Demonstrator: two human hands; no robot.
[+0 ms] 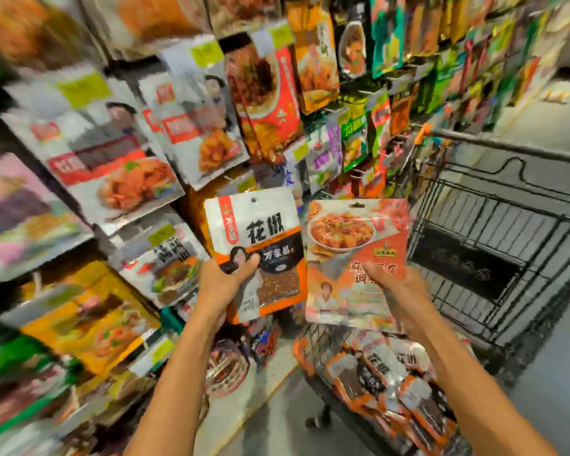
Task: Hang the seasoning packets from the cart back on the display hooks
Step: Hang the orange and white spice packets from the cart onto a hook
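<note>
My left hand grips a white and orange peppercorn packet by its lower left, thumb across the front, holding it upright. My right hand holds a red tofu seasoning packet upright beside it, thumb on its front. Both packets are raised in front of the display wall, each with a hang hole at its top edge. Below my right arm, several more peppercorn packets lie in the shopping cart.
The display wall on the left and ahead is packed with hanging seasoning packets, blurred by motion. The black wire cart stands at right, its handle running behind my right hand. Grey floor shows between the display and the cart.
</note>
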